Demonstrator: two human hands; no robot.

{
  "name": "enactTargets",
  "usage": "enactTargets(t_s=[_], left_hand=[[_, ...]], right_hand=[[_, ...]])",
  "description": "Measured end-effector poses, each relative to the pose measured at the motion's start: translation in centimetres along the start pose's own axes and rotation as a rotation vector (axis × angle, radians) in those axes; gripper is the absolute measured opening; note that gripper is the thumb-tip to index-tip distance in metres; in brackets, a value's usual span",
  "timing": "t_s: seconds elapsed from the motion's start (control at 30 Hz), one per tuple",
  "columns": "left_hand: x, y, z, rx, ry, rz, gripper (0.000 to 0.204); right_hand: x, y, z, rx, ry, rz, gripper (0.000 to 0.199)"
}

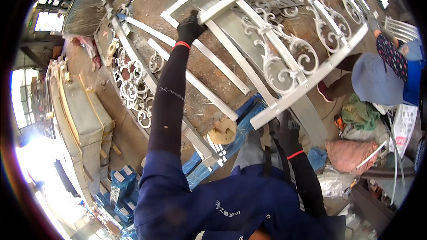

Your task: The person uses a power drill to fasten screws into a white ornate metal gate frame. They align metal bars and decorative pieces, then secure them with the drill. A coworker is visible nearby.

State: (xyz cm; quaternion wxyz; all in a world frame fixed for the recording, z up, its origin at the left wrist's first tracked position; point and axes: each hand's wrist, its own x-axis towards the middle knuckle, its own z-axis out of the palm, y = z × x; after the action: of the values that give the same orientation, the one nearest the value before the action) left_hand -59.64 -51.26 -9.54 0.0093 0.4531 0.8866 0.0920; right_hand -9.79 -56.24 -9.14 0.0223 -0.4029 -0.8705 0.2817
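A silver-painted metal railing panel [313, 78] with scrollwork between its bars stretches in front of me, raised above other metal pieces. My left hand [191, 27], in a black glove with a red cuff, is closed on the panel's far left end. At the near side, my right hand [288, 132], gloved alike, grips the near rail from below; its fingertips are partly hidden by the rail. Beneath and left of the panel lie loose silver bars [213, 100] and another scrollwork section [131, 80].
A co-worker [378, 78] in a blue-grey garment is close at the right, a hand near the panel's far right end. Sacks [349, 154] lie at the right. A wrapped long stack [80, 120] and blue bundles [122, 189] stand left. Blue wrapping [202, 169] lies near my legs.
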Motion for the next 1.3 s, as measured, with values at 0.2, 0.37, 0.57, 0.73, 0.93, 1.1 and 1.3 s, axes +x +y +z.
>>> enactTargets(t_s=[0.2,0.37,0.57,0.73,0.93,1.1,1.3], left_hand=[[1.2,-3.5,1.9,-0.186,0.014,0.167,0.067],[0.7,-1.5,0.1,-0.040,0.008,0.053,0.066],[0.0,-1.3,-0.1,-0.144,-0.048,0.090,0.071],[0.4,-2.4,1.3,-0.132,0.000,0.053,0.081],[0.0,0.0,-0.9,0.045,-0.152,-0.081,0.098],[-0.6,0.6,-1.9,0.035,-0.162,-0.116,0.100],[0.2,2.2,-1.1,0.141,-0.113,-0.123,0.103]], right_hand=[[0.8,1.1,0.7,-0.088,0.081,-0.115,0.041],[0.5,0.2,0.8,-0.054,0.045,0.058,0.039],[-1.6,0.6,0.8,-0.106,0.127,0.074,0.045],[-4.6,2.3,-0.2,-0.119,0.136,0.027,0.046],[-2.8,0.6,-1.0,-0.095,-0.036,0.152,0.048],[-2.1,0.6,-1.6,-0.064,-0.011,0.074,0.045],[1.5,0.5,-2.2,0.161,-0.095,-0.008,0.047]])
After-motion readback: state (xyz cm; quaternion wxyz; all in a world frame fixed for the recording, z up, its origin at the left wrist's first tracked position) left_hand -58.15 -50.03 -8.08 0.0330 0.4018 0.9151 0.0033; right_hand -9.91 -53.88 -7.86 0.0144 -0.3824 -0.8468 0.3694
